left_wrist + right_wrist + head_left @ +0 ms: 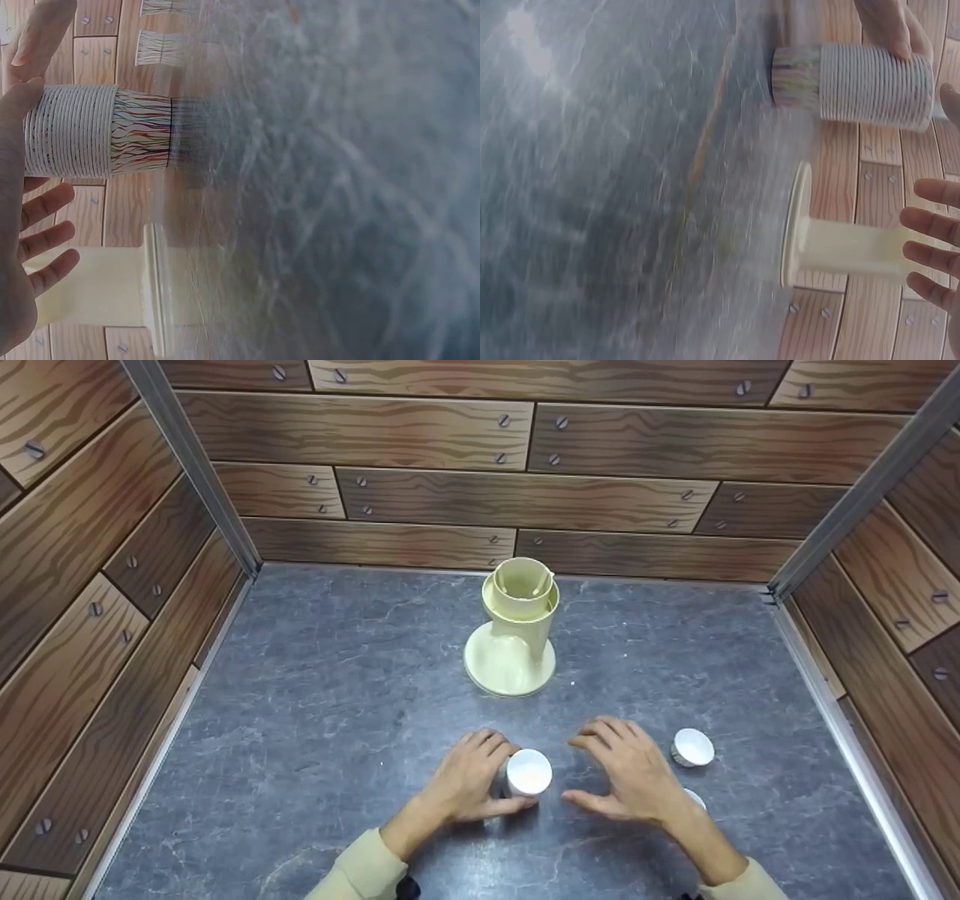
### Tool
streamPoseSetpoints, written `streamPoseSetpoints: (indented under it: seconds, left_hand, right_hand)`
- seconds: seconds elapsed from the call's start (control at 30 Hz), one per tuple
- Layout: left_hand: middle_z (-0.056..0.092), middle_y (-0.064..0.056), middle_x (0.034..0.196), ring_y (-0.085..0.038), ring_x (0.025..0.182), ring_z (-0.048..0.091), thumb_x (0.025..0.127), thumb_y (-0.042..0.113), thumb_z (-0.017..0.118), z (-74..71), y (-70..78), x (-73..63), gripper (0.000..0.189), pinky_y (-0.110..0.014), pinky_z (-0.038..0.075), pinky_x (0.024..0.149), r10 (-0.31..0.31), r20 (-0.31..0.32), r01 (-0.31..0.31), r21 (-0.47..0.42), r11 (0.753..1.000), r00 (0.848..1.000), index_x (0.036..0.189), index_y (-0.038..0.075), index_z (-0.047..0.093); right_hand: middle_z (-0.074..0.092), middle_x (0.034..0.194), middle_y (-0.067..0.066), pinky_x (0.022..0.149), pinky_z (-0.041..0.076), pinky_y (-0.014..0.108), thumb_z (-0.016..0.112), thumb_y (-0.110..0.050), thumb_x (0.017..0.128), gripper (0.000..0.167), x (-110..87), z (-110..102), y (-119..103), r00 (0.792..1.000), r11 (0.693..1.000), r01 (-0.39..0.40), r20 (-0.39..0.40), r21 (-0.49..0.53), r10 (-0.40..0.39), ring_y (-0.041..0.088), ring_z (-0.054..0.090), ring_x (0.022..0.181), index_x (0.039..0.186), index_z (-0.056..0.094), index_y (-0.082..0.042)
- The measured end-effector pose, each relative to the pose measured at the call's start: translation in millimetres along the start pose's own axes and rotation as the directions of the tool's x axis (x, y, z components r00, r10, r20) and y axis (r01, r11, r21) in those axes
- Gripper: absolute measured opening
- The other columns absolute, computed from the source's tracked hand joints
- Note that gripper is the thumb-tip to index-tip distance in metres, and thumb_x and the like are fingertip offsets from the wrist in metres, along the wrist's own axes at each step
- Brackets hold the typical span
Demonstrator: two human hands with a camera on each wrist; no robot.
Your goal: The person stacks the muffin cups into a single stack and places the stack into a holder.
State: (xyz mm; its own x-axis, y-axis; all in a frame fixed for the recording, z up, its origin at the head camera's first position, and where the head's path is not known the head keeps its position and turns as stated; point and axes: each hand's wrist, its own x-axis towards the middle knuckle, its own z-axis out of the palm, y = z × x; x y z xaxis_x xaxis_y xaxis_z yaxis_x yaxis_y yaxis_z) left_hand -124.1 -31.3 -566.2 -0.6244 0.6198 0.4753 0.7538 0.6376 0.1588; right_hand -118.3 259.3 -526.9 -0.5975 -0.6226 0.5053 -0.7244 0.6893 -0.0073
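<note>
My left hand [472,776] holds an upright stack of nested paper cups [529,772], thumb along the near side and fingers round the far side. The stack [75,131] has many white rims above a lower band of multicoloured lines in the left wrist view. To the right of the stack, my right hand [626,772] is apart from it, palm towards it. Its fingers [934,225] are spread and hold nothing.
A pale yellow stand [510,660] with a round base and tube-like top stands beyond the hands. One paper cup [692,748] is right of the right hand; another cup [696,799] is partly behind that wrist. Wood-patterned walls [450,435] enclose the grey tabletop [337,675].
</note>
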Motion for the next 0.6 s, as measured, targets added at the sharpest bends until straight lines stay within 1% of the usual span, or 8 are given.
streamPoseSetpoints:
  seconds: [0.1,0.2,0.4,0.6]
  left_hand:
    - [0.069,0.004,0.111,-0.014,0.108,0.064,0.082,0.072,0.074,0.3,-0.3,0.1,0.066,-0.032,0.056,0.093,0.002,-0.004,-0.002,-0.003,1.000,1.000,0.121,0.020,0.066]
    - [0.069,0.004,0.111,-0.014,0.108,0.064,0.082,0.072,0.074,0.3,-0.3,0.1,0.066,-0.032,0.056,0.093,-0.001,-0.002,0.001,-0.010,1.000,1.000,0.121,0.020,0.066]
    - [0.070,0.004,0.110,-0.014,0.108,0.064,0.082,0.071,0.075,0.9,0.0,-0.1,0.065,-0.032,0.056,0.093,-0.010,0.014,0.010,-0.018,1.000,1.000,0.120,0.019,0.066]
    - [0.070,0.003,0.111,-0.015,0.109,0.064,0.082,0.070,0.076,0.6,0.0,0.2,0.065,-0.032,0.057,0.093,-0.004,0.006,0.004,-0.019,1.000,1.000,0.121,0.019,0.066]
  right_hand:
    - [0.072,0.116,0.003,0.093,0.054,0.044,0.066,-0.080,0.084,0.069,-5.3,-4,5,0.999,0.999,-0.034,0.006,-0.002,0.034,0.024,0.066,0.112,0.116,0.073,-0.018]
    - [0.072,0.116,0.003,0.093,0.054,0.045,0.071,-0.078,0.082,0.069,-11.5,-7,8,0.998,0.998,-0.057,0.015,-0.004,0.057,0.024,0.066,0.112,0.116,0.074,-0.018]
    - [0.072,0.118,0.003,0.098,0.052,0.047,0.079,-0.070,0.077,0.068,-25.3,-11,14,0.995,0.995,-0.098,0.029,0.000,0.098,0.026,0.066,0.115,0.120,0.074,-0.017]
    - [0.071,0.116,0.001,0.097,0.051,0.048,0.088,-0.061,0.070,0.067,-38.4,-15,19,0.990,0.990,-0.139,0.030,-0.008,0.139,0.026,0.066,0.112,0.120,0.074,-0.019]
